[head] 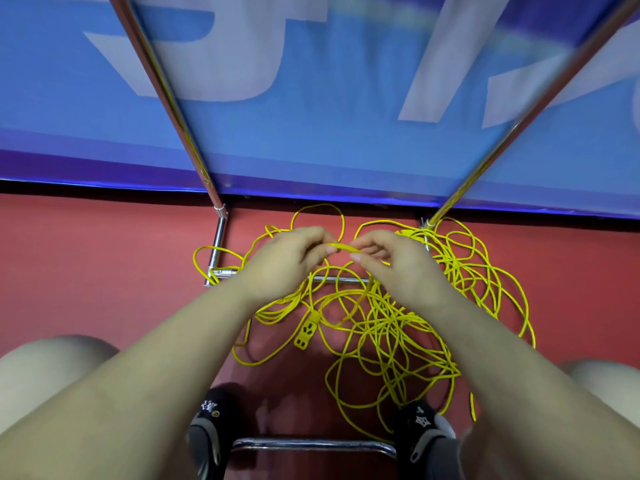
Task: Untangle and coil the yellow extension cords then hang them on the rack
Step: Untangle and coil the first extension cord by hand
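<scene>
A big tangle of yellow extension cords [391, 327] lies on the red floor between the legs of a chrome rack [166, 84]. A yellow socket block [306, 332] sits in the pile near its left side. My left hand [287, 261] and my right hand [391, 261] are held close together above the pile. Both pinch the same short stretch of yellow cord [343, 247], which spans between their fingertips. More cord hangs down from the hands into the heap.
The rack's two slanted chrome posts rise left and right, with base bars [218, 244] on the floor. A blue banner [311, 133] covers the wall behind. My knees, two black shoes [207, 420] and a chrome bar [311, 445] are at the bottom.
</scene>
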Motion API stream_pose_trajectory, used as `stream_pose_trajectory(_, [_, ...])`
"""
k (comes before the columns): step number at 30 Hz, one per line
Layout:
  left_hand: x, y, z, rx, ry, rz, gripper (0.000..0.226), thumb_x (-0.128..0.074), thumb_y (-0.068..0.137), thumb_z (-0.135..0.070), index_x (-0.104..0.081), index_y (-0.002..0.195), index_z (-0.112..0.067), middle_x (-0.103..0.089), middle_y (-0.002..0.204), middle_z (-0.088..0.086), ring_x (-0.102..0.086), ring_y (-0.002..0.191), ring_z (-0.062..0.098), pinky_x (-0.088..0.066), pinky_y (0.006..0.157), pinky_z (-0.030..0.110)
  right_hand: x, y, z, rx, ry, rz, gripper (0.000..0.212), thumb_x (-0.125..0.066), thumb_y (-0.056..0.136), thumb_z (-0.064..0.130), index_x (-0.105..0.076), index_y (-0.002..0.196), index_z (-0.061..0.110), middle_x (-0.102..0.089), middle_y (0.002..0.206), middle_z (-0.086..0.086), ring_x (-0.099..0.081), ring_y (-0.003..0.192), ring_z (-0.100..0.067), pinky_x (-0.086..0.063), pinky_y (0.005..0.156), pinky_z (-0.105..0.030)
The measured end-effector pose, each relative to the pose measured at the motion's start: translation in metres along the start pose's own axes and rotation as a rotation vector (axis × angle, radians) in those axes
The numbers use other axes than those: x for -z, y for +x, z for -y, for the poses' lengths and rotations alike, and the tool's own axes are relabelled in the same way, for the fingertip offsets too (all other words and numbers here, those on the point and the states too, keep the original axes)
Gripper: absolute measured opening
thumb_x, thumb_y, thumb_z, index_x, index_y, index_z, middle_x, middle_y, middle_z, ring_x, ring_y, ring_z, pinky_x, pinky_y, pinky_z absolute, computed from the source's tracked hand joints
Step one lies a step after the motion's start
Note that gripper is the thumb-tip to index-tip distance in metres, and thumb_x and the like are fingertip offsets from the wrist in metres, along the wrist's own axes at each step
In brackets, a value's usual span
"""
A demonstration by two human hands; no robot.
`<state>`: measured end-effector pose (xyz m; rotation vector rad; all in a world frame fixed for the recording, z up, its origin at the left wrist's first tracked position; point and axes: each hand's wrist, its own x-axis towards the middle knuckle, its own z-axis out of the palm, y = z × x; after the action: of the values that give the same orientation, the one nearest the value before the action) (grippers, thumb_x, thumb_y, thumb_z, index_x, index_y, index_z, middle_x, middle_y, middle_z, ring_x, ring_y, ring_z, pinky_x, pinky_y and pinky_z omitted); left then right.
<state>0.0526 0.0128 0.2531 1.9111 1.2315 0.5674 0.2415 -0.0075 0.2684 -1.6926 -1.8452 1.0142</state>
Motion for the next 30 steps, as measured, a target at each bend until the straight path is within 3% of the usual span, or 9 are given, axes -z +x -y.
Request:
stream_pose_trajectory(4, [0.002,-0.005,0.008,0.043,0.078,0.057,0.017,-0.051,0.095,-0.033,-0.054,0.086,-0.019,-0.05,0.066,-0.006,-0.045,0.062,0.007,-0.034,0.058,0.02,-0.003,-0.001,0.002,0.017,-0.029,-0.003,0.01,-0.064,0.086,0.02,-0.067,0.096,0.019,-0.059,0.077,0.012,-0.062,0.077,-0.009,-0.05,0.077,-0.028])
stream_pose_trajectory(7, [0.002,-0.009,0.025,0.187,0.193,0.131,0.03,-0.049,0.095,-0.04,-0.046,0.079,-0.015,-0.049,0.071,0.003,-0.044,0.069,0.023,-0.032,0.062,0.033,-0.004,-0.002,0.001,0.05,-0.01,-0.062,0.008,-0.059,0.089,0.019,-0.063,0.095,0.019,-0.06,0.079,0.008,-0.065,0.081,-0.016,-0.052,0.076,-0.034])
stream_pose_trajectory(11, [0.001,-0.015,0.045,0.334,0.239,0.16,0.025,-0.048,0.096,-0.038,-0.046,0.087,-0.014,-0.05,0.077,0.001,-0.048,0.078,0.028,-0.025,0.062,0.029,0.013,0.003,-0.001,0.071,0.005,-0.28,0.008,-0.055,0.091,0.016,-0.056,0.092,0.024,-0.064,0.081,0.001,-0.065,0.076,-0.009,-0.049,0.072,-0.019])
stream_pose_trajectory(13, [0.002,-0.015,0.048,0.359,0.224,0.103,0.02,-0.048,0.097,-0.032,-0.05,0.102,-0.013,-0.057,0.091,0.002,-0.055,0.089,0.029,-0.03,0.066,0.028,0.025,0.006,-0.005,0.047,0.028,-0.404,0.008,-0.054,0.092,0.015,-0.054,0.091,0.023,-0.064,0.079,-0.001,-0.063,0.072,-0.007,-0.044,0.067,-0.01])
stream_pose_trajectory(16, [0.003,-0.012,0.047,0.317,0.144,0.013,0.012,-0.047,0.098,-0.029,-0.054,0.094,-0.019,-0.065,0.086,0.005,-0.06,0.085,0.029,-0.045,0.073,0.033,0.04,0.01,-0.018,-0.081,0.012,-0.508,0.004,-0.054,0.092,0.016,-0.057,0.094,0.018,-0.063,0.083,-0.003,-0.061,0.078,-0.019,-0.046,0.071,-0.024])
stream_pose_trajectory(19, [0.004,-0.008,0.035,0.214,0.073,-0.043,0.017,-0.048,0.098,-0.025,-0.051,0.081,-0.023,-0.055,0.068,-0.002,-0.051,0.068,0.022,-0.04,0.064,0.025,0.044,0.01,-0.03,-0.205,-0.077,-0.436,0.018,-0.055,0.092,0.018,-0.059,0.108,0.01,-0.063,0.1,-0.007,-0.058,0.092,-0.02,-0.037,0.074,-0.018])
stream_pose_trajectory(23, [0.005,-0.001,0.012,0.08,-0.009,-0.099,0.013,-0.049,0.097,-0.022,-0.053,0.085,-0.021,-0.054,0.073,-0.012,-0.05,0.071,0.01,-0.04,0.069,0.023,0.026,0.002,-0.02,0.032,-0.12,-0.168,0.04,-0.059,0.089,0.026,-0.052,0.129,0.022,-0.052,0.125,0.009,-0.047,0.115,-0.004,-0.031,0.094,-0.013])
stream_pose_trajectory(27, [0.001,0.001,0.001,0.038,0.019,-0.046,0.023,-0.048,0.098,-0.021,-0.048,0.077,-0.032,-0.05,0.07,-0.016,-0.048,0.068,-0.002,-0.034,0.063,0.01,0.001,-0.003,-0.008,0.072,0.011,0.021,0.039,-0.06,0.089,0.026,-0.054,0.127,0.024,-0.058,0.121,0.007,-0.054,0.113,-0.006,-0.04,0.099,-0.023])
stream_pose_trajectory(30, [0.002,-0.002,0.0,0.046,-0.012,-0.033,0.028,-0.048,0.098,-0.022,-0.046,0.074,-0.037,-0.051,0.07,-0.014,-0.049,0.07,0.002,-0.037,0.067,0.017,-0.005,0.001,-0.005,0.04,0.099,-0.013,0.02,-0.062,0.088,0.022,-0.063,0.108,0.023,-0.064,0.09,0.006,-0.062,0.088,-0.012,-0.048,0.087,-0.035])
